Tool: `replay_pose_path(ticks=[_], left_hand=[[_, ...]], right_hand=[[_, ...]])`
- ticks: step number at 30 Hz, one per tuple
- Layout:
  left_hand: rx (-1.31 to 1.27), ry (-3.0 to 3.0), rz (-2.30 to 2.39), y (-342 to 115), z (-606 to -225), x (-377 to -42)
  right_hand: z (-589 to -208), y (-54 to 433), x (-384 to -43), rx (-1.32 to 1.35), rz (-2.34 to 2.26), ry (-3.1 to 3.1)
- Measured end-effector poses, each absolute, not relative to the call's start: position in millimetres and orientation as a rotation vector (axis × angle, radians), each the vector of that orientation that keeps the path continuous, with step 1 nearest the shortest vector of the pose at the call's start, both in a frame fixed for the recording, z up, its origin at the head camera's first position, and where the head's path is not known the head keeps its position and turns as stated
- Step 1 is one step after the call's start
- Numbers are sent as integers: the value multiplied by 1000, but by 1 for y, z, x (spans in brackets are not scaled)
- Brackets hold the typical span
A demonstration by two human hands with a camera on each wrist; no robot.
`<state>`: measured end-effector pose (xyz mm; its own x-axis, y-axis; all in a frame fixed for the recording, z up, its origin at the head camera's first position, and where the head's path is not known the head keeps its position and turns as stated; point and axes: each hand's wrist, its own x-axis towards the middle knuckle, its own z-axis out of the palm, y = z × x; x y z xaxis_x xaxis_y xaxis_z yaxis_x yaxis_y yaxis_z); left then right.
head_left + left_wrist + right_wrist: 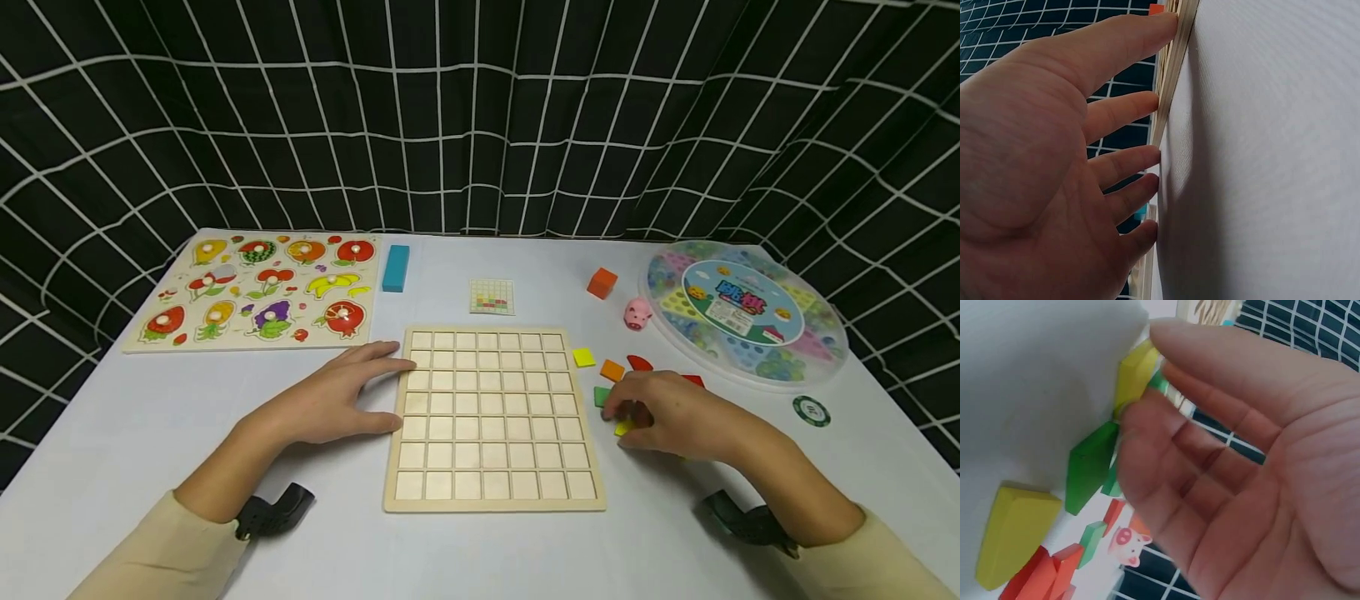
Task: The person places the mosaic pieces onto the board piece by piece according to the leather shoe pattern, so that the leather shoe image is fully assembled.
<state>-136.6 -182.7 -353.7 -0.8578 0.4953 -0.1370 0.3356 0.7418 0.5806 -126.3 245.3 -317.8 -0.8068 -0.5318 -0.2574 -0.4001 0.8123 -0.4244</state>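
Note:
A wooden grid board [492,504] with bare square cells lies in front of me. My left hand [341,400] is at its left side, thumb and fingers spread, with fingertips at the rim. Right of the board, my right hand [667,412] bends over a small yellow tile [1132,378], thumb at one end and fingertips at the other, pinching it close to the tabletop. Around that hand lie a green tile [601,397], an orange tile [612,370], another yellow tile [583,357] and a red piece [639,363]. The palm hides more pieces in the head view.
Behind the board lies a small pattern card [492,297]. A fruit puzzle board [247,346] and a blue block [395,268] are at the left. An orange block [602,282], pink pig [637,313], round bead case [817,333] and green-and-white chip [812,411] are at the right.

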Motion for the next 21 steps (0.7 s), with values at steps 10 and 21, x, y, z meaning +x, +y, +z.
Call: replay_pose_path(ticks=[10,21], left_hand=[[659,2664,812,-183,-355,-137],[645,2669,804,-182,-354,-137]], right_hand=[[-316,246,-126,-640,-429,2633],[-315,245,-124,-673,-439,2644]])
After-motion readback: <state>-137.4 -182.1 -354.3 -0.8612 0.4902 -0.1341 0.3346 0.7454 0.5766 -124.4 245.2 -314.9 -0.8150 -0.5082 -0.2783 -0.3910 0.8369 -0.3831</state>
